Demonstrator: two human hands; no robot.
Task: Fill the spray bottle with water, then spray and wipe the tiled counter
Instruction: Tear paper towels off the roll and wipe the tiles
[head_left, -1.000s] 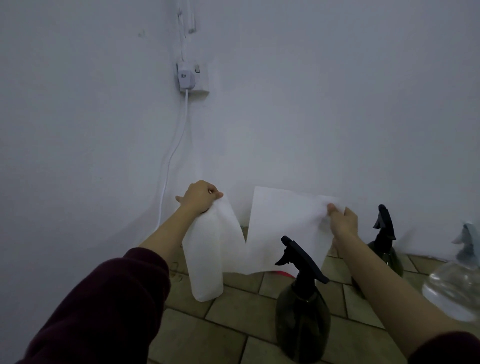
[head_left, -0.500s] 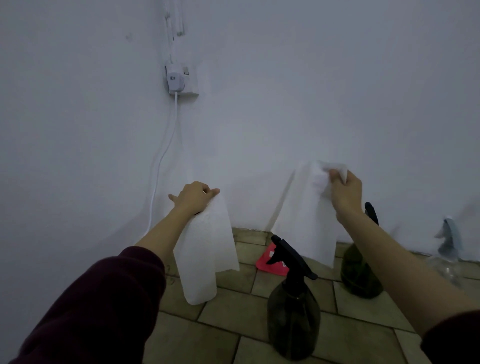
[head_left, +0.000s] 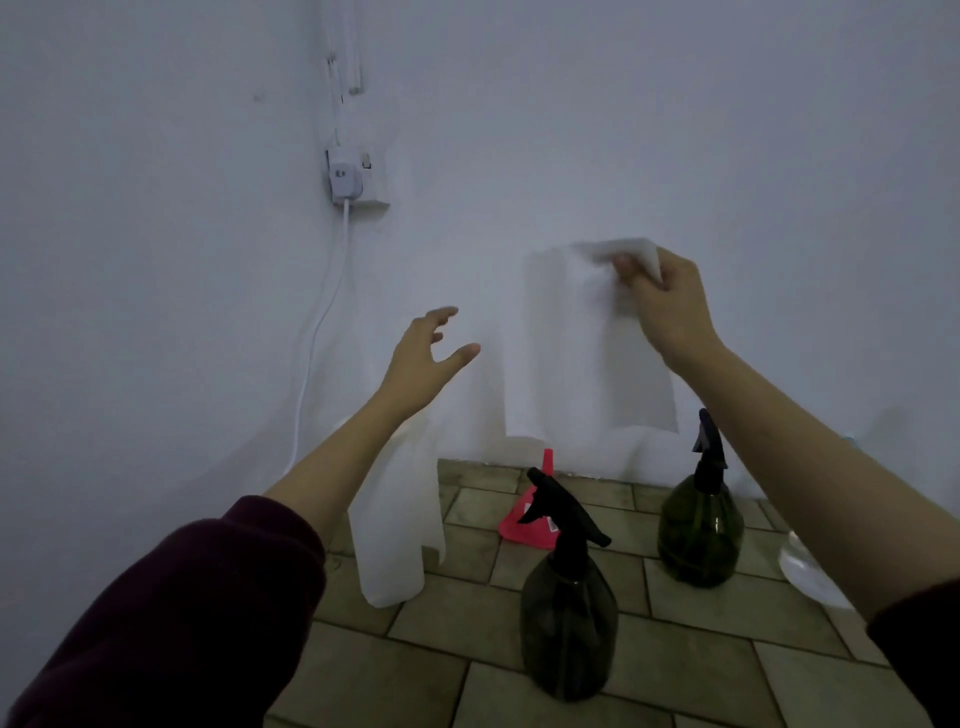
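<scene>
Above the tiled counter (head_left: 691, 670), right hand (head_left: 670, 306) pinches one paper towel sheet (head_left: 582, 353) by its top edge, left hand (head_left: 423, 358) splayed and empty (second sheet (head_left: 397, 525) falling beneath it); advise bunching before wiping beside the nearest spray bottle (head_left: 569, 618).

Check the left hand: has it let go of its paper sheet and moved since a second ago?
Yes. The left hand now hangs open, farther right of the wall socket; its paper sheet is dropping toward the tiled counter.
</scene>
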